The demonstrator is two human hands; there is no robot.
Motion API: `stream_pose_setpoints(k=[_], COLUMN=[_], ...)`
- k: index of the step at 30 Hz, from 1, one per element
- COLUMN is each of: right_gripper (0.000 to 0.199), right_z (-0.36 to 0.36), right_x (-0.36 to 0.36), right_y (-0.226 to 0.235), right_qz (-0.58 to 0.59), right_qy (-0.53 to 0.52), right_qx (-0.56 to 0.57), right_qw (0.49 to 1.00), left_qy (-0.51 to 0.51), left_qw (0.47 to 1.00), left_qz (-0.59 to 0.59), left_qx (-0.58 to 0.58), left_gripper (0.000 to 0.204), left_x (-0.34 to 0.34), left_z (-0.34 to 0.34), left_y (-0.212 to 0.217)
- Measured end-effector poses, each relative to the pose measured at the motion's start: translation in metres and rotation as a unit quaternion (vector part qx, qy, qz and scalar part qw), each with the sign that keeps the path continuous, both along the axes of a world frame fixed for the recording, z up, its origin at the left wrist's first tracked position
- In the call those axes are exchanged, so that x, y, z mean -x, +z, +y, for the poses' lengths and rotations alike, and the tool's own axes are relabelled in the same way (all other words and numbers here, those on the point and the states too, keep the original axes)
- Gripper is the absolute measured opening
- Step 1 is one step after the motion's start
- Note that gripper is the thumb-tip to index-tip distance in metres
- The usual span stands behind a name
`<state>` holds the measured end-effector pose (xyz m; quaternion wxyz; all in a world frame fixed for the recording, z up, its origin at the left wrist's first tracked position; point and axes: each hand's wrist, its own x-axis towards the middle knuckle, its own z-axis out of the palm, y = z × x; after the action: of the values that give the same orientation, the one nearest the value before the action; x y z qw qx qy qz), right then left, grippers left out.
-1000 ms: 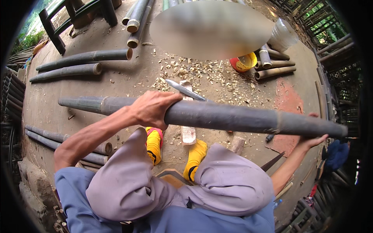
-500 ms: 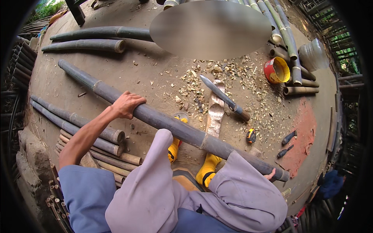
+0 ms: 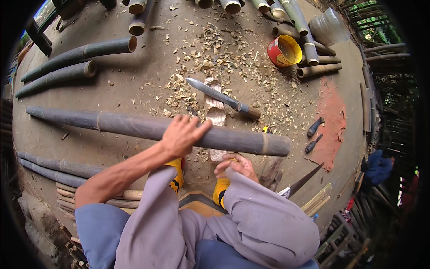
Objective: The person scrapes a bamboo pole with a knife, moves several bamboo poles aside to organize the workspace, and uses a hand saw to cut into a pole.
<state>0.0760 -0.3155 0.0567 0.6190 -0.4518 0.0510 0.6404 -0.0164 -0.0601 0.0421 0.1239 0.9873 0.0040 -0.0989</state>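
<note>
A long dark bamboo pole (image 3: 130, 124) lies across in front of me, its thick end to the right and its thin end far left. My left hand (image 3: 186, 134) is closed over the top of it, near the middle. Just below the pole, by my right knee, is my right hand (image 3: 236, 165), its fingers loosely curled and apart with nothing seen in them. Beyond the pole a large knife (image 3: 221, 96) with a wooden handle rests across a notched wooden block (image 3: 216, 114), which the pole partly covers.
Wood chips (image 3: 215, 49) litter the ground. A red and yellow bucket (image 3: 284, 51) stands near cut bamboo (image 3: 319, 71). Two dark-handled tools (image 3: 315, 127) lie by a reddish patch (image 3: 331, 116). A saw blade (image 3: 305, 180) is right of my knee. More poles (image 3: 67, 165) lie at left.
The pole has swung nearer level and shifted left. My left hand has slid toward its thick end. My right hand has left that end and come in by my knee. The view has shifted right.
</note>
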Motion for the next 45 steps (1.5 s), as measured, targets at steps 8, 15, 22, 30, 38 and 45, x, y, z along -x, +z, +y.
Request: stream_pose_setpoints(k=[8, 15, 22, 30, 38, 45], right_gripper=[0.033, 0.076, 0.070, 0.030, 0.028, 0.027], right_z=[-0.025, 0.046, 0.056, 0.003, 0.027, 0.019], right_x=[-0.090, -0.140, -0.156, -0.101, -0.083, -0.099], right_y=[-0.031, -0.105, -0.097, -0.041, 0.004, -0.040], right_qz=[-0.533, -0.827, -0.694, -0.720, -0.762, -0.734], right_qy=[0.097, 0.241, 0.330, 0.267, 0.179, 0.374], right_qx=[0.284, 0.134, 0.162, 0.064, -0.019, 0.081], right_qw=[0.791, 0.490, 0.619, 0.638, 0.622, 0.561], left_qy=[0.156, 0.170, 0.111, 0.115, 0.128, 0.125], left_qw=[0.981, 0.985, 0.991, 0.990, 0.990, 0.990], left_qz=[0.106, -0.030, 0.066, 0.073, 0.061, 0.059], left_qx=[0.052, -0.022, 0.033, 0.024, 0.020, 0.010], left_gripper=[0.070, 0.090, 0.060, 0.066, 0.053, 0.060], left_x=[0.072, 0.026, -0.032, -0.006, 0.022, 0.019], left_z=[0.138, 0.069, 0.054, 0.041, 0.078, 0.080], left_y=[-0.045, -0.055, -0.062, -0.075, -0.074, -0.075])
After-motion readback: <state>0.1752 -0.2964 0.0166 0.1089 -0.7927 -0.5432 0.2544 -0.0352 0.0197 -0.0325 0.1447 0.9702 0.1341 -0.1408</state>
